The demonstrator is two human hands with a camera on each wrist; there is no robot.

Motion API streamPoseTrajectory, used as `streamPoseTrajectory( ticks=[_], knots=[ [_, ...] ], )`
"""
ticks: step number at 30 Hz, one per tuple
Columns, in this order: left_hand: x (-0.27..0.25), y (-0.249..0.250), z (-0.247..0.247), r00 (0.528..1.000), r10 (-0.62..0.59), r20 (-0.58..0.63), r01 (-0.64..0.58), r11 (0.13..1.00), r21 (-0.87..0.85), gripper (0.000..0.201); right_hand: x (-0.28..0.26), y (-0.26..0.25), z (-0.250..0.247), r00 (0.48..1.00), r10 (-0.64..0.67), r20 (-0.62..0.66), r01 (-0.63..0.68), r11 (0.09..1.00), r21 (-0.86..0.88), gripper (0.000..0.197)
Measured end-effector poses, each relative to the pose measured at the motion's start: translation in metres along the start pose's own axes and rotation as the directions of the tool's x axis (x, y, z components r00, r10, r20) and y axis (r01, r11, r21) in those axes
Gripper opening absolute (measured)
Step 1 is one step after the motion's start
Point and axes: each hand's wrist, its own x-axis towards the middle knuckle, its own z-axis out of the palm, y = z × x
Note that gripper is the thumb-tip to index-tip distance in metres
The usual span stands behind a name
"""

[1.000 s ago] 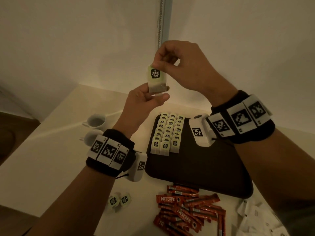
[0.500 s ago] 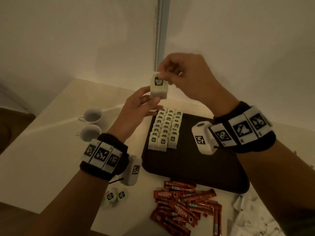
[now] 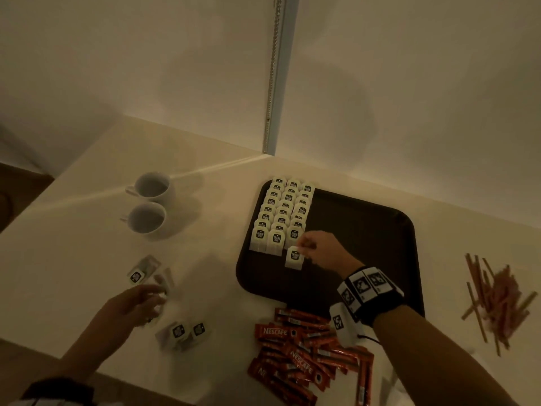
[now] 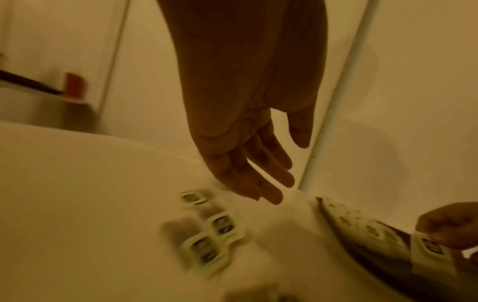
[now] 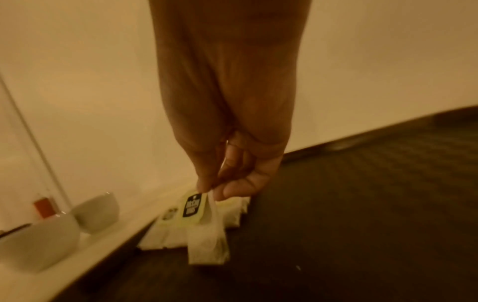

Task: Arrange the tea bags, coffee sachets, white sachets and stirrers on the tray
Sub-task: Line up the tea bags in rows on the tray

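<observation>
Pale desk [image 3: 87,259] carries a dark tray [image 3: 366,244] with tea bags [image 3: 281,215] rowed along its left edge. Right hand [image 3: 322,250] pinches a bag [image 3: 294,257] just beside the nearest row. Left hand [image 3: 137,300], fingers [image 4: 261,183] spread, hovers over loose bags [image 3: 187,332] near the desk's front edge.

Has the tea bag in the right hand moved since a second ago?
Yes. The tea bag, pinched by the right hand, has come down from in front of the wall onto the tray, beside the near end of the rows of tea bags.

We see two white cups [image 3: 149,205] side by side on the pale surface [image 3: 73,244], left of everything else.
</observation>
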Motion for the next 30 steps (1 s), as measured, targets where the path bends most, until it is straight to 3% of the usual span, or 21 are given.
streamPoseTrajectory(
  ticks=[4,8,18,21,23,25,27,30],
  knots=[
    [-0.012,-0.034,-0.01,0.995,-0.097,-0.016,0.097,0.995,0.013,0.017,0.012,0.005,0.002,0.987,0.041,-0.156,-0.029,0.996,0.082,0.013],
    [-0.02,-0.048,-0.012,0.99,-0.141,-0.014,0.141,0.99,0.029,0.016,0.021,0.002,0.004,0.973,0.041,-0.226,-0.021,0.995,0.094,0.012],
    [-0.027,-0.063,-0.015,0.99,-0.132,-0.039,0.133,0.991,0.025,0.019,0.03,0.003,0.015,0.948,0.043,-0.315,-0.032,0.999,0.038,0.015],
    [-0.031,-0.063,-0.014,0.991,-0.124,-0.044,0.125,0.992,0.018,0.02,0.02,-0.019,0.027,0.926,-0.064,-0.371,0.072,0.997,0.008,0.016],
    [-0.035,-0.062,-0.013,0.993,-0.109,-0.047,0.111,0.993,0.028,0.019,0.006,-0.047,0.046,0.937,-0.251,-0.243,0.257,0.966,-0.007,0.013],
    [-0.036,-0.061,-0.011,0.996,-0.059,-0.063,0.065,0.992,0.107,0.018,-0.006,-0.075,0.074,0.912,-0.409,0.014,0.409,0.912,-0.023,0.015],
    [-0.034,-0.06,-0.009,0.992,0.016,-0.127,0.011,0.978,0.209,0.019,-0.012,-0.098,0.104,0.85,-0.459,0.26,0.483,0.875,-0.035,0.024],
    [-0.024,-0.054,-0.003,0.973,0.131,-0.192,-0.066,0.947,0.315,0.025,-0.011,-0.121,0.14,0.739,-0.457,0.495,0.597,0.784,-0.168,0.05]
  ],
)
